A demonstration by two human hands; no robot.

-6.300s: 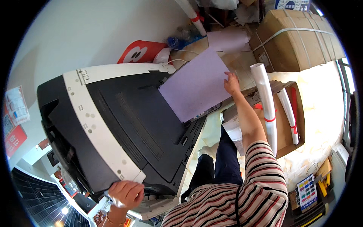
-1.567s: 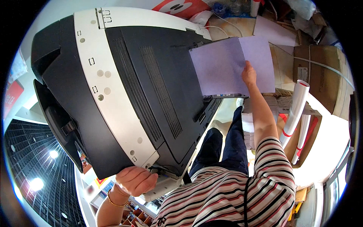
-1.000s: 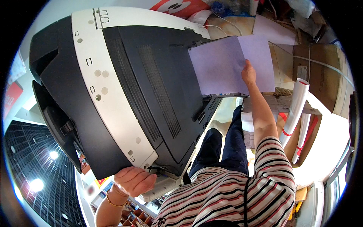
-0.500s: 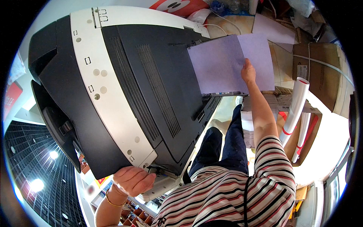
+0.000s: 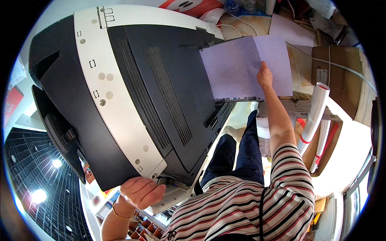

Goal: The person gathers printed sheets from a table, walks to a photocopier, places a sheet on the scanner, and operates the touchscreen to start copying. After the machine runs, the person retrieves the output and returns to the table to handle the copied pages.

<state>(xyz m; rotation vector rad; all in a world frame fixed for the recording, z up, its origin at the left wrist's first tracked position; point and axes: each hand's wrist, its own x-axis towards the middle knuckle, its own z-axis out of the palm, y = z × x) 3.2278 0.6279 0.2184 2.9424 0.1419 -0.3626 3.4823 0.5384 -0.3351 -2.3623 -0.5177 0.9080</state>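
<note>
A large black and white photocopier [image 5: 173, 96] fills the left and middle of the head view. Light purple paper [image 5: 231, 68] lies on the tray [image 5: 241, 99] that sticks out from its side, with a second purple sheet edge [image 5: 277, 52] reaching past it. My right hand [image 5: 264, 76] is closed at the paper's right part, its fingertips on the edge between the two sheets. Down at the copier's near corner, my left hand [image 5: 142, 192] has its fingers curled round the edge of the machine. The thumb of that hand is hidden.
Cardboard boxes [image 5: 337, 76] stand at the right. White paper rolls [image 5: 314, 116] with red bands lean in an open box. Another purple sheet [image 5: 291, 30] lies on the floor at the far right, near a white cable [image 5: 241, 22]. My legs [image 5: 245, 152] are beside the copier.
</note>
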